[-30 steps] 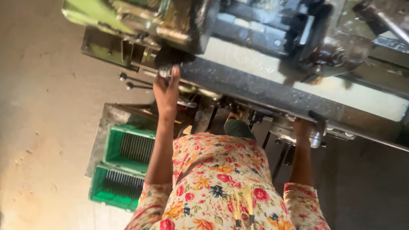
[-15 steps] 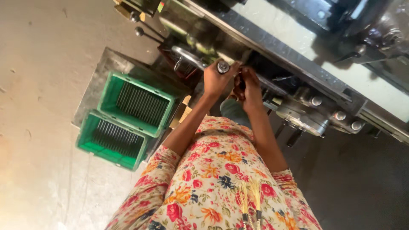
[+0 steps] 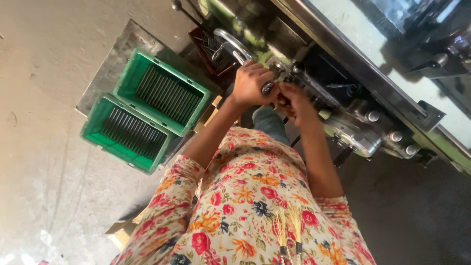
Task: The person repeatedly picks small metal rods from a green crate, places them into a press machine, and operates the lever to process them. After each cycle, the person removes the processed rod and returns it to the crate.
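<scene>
Together at centre frame, the left hand (image 3: 250,82) curls shut around a small metal knob (image 3: 267,88) on the green machine (image 3: 353,132); the right hand (image 3: 297,100), fingers bent, presses alongside, its grip hidden.

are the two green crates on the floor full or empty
Not empty. Both green crates hold a row of dark, thin metal pieces standing side by side across the bottom. Their walls rise above the pieces, so neither is heaped to the top.
</scene>
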`<move>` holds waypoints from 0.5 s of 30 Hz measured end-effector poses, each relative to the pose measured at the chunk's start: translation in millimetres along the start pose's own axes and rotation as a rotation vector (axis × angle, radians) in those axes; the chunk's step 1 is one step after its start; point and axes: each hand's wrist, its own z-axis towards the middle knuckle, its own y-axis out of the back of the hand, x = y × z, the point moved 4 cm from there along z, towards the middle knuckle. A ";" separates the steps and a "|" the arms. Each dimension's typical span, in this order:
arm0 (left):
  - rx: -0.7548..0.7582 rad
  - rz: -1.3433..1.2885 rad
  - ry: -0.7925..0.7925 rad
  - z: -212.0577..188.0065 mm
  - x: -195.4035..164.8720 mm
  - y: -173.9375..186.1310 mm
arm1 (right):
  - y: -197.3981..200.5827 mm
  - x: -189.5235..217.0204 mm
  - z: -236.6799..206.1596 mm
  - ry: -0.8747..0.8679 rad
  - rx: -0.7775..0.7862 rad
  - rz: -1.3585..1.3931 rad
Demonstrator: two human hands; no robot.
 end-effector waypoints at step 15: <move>0.185 -1.405 1.281 -63.6 26.6 -53.8 | -56.0 -13.0 -13.0 1.086 -0.442 -0.571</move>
